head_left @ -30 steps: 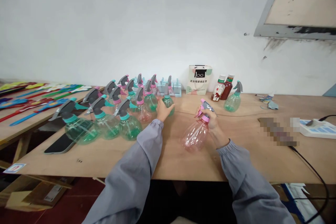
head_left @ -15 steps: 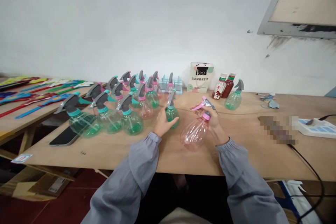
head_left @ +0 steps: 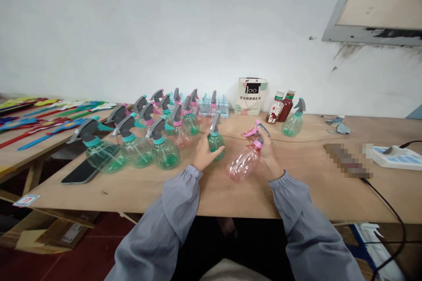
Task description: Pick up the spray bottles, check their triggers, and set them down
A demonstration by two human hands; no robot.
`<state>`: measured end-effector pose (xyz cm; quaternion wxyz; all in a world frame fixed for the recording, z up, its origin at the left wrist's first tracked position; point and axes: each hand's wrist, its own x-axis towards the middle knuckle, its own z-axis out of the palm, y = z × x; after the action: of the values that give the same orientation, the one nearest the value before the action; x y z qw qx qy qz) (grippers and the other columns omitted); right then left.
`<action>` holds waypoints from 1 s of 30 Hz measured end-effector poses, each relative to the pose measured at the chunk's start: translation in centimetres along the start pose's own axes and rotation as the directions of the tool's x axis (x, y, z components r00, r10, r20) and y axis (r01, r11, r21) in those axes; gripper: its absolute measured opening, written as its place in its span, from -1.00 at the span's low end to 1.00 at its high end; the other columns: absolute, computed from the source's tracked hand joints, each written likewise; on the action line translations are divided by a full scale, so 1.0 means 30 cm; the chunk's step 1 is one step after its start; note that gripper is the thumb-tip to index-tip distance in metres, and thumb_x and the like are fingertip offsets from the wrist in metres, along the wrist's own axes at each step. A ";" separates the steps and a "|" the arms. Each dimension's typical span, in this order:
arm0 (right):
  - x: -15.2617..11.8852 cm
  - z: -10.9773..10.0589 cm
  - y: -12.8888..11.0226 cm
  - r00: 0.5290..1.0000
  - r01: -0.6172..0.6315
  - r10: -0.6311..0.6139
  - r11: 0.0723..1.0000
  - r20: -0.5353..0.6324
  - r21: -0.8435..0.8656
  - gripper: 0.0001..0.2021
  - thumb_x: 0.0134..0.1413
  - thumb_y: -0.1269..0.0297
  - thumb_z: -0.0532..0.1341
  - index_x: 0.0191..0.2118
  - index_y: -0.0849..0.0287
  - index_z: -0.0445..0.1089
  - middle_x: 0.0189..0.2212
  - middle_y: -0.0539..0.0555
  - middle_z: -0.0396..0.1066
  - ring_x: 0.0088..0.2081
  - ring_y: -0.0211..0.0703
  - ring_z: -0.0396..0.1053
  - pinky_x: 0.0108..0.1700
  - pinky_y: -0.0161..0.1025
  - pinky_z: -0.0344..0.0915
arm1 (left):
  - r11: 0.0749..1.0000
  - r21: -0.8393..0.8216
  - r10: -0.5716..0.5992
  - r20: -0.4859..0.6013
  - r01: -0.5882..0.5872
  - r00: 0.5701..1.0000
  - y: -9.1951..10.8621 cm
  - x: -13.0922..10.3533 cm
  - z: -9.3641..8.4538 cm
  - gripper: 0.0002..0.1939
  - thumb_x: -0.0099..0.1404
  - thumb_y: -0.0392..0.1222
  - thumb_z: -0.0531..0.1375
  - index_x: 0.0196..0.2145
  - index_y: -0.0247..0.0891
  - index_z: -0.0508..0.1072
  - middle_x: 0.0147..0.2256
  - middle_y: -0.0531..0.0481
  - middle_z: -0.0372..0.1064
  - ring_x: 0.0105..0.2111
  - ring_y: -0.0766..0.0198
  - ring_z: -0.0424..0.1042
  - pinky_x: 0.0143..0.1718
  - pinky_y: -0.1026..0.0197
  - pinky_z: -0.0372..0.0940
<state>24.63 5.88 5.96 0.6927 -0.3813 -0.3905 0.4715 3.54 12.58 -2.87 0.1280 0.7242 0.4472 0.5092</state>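
My right hand (head_left: 267,151) is closed around the neck and spray head of a clear pink spray bottle (head_left: 242,164). That bottle leans, its round body toward the lower left and its pink trigger up. At the left side of a green spray bottle (head_left: 216,144) with a grey head is my left hand (head_left: 205,153). Its thumb lies across the bottle's front, and the other fingers are partly hidden at the side and behind. The green bottle stands upright on the wooden table (head_left: 231,204). Further left stands a group of green and pink spray bottles (head_left: 166,154).
Behind are a light blue rack (head_left: 222,109), a paper bag (head_left: 251,96) and two sauce bottles (head_left: 286,106), with another green spray bottle (head_left: 292,125) beside them. A phone (head_left: 79,173) lies at left. To the right are a cable (head_left: 389,199) and a white power strip (head_left: 404,160).
The pink spray bottle has shifted slightly up and tilted a little more in my right hand. My left hand stays by the green spray bottle.
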 end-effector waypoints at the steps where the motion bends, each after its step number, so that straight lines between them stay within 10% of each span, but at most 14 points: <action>1: 0.000 -0.002 0.000 1.000 0.011 -0.011 1.000 -0.008 0.015 -0.66 -0.16 -0.08 0.35 -0.53 0.09 0.37 -0.59 -0.04 0.46 -0.51 -0.23 0.43 -0.54 -0.37 0.29 | 1.000 -0.002 0.004 -0.003 -0.004 1.000 -0.001 0.000 0.001 -0.23 0.11 0.07 0.39 0.17 -0.22 0.20 0.10 -0.27 0.35 0.16 -0.16 0.35 0.19 -0.21 0.24; 11: 0.010 -0.017 0.015 0.995 0.028 -0.021 0.997 0.101 -0.075 -0.73 -0.10 0.00 0.33 -0.42 0.11 0.50 -0.39 0.04 0.56 -0.38 -0.19 0.46 -0.55 -0.39 0.27 | 1.000 -0.005 0.002 0.011 -0.002 1.000 0.004 0.000 -0.004 -0.24 0.12 0.08 0.38 0.17 -0.22 0.21 0.09 -0.27 0.35 0.18 -0.16 0.34 0.20 -0.23 0.23; 17: 0.016 -0.035 0.011 0.988 0.098 -0.106 0.993 0.116 0.066 -0.68 -0.11 0.00 0.33 -0.59 0.10 0.32 -0.64 -0.04 0.35 -0.59 -0.27 0.32 -0.60 -0.34 0.23 | 1.000 -0.001 -0.005 0.026 0.005 1.000 0.013 -0.004 -0.007 -0.24 0.12 0.08 0.38 0.17 -0.22 0.22 0.10 -0.27 0.34 0.17 -0.18 0.34 0.21 -0.24 0.21; 23: 0.025 -0.066 -0.007 0.991 0.103 -0.094 0.991 0.096 -0.085 -0.67 -0.07 -0.10 0.34 -0.34 0.08 0.50 -0.40 0.04 0.58 -0.28 -0.01 0.57 -0.45 -0.26 0.38 | 1.000 -0.001 0.018 0.041 -0.018 0.999 0.017 -0.007 -0.007 -0.27 0.14 0.05 0.38 0.17 -0.20 0.22 0.12 -0.26 0.34 0.17 -0.17 0.34 0.20 -0.25 0.22; 30: 0.106 -0.243 -0.072 0.927 0.261 -0.323 0.920 -0.189 -0.292 -0.55 -0.08 -0.11 0.40 -0.12 0.05 0.55 -0.24 0.03 0.62 -0.23 -0.13 0.58 -0.32 -0.30 0.43 | 0.999 -0.019 0.040 0.057 -0.039 0.998 0.012 -0.003 -0.010 -0.27 0.16 0.06 0.36 0.18 -0.22 0.21 0.12 -0.29 0.33 0.19 -0.17 0.33 0.21 -0.24 0.22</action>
<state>32.75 7.17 5.53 0.7402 -0.4592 -0.4177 0.2584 3.46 12.22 -2.55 0.1369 0.7459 0.4244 0.4947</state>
